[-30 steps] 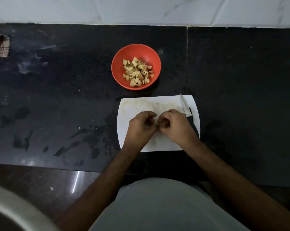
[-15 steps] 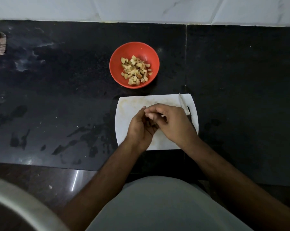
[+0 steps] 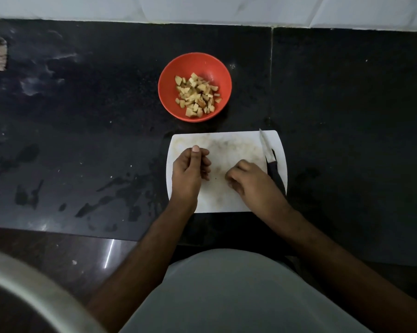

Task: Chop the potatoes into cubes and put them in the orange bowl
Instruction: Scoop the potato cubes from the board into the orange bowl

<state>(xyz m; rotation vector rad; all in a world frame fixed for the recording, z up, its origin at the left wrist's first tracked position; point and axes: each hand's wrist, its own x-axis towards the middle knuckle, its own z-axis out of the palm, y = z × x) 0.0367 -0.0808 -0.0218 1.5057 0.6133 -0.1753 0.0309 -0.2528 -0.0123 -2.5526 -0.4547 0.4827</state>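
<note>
While both hands hover over the white cutting board [image 3: 229,145], the left hand [image 3: 190,170] has its fingers curled, thumb up, grasping nothing visible; the right hand [image 3: 251,182] is clenched knuckles-up, contents impossible to tell. Potato cubes [image 3: 196,94] sit in the orange bowl [image 3: 170,92] beyond the board. A knife [image 3: 269,159] lies along the board's right side on the dark, wet-streaked counter [image 3: 82,140]

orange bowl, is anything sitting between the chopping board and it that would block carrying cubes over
Nothing visible does. The orange bowl sits just beyond the white chopping board, with only bare black counter between them. The knife lies along the board's right edge, off that path.
</note>
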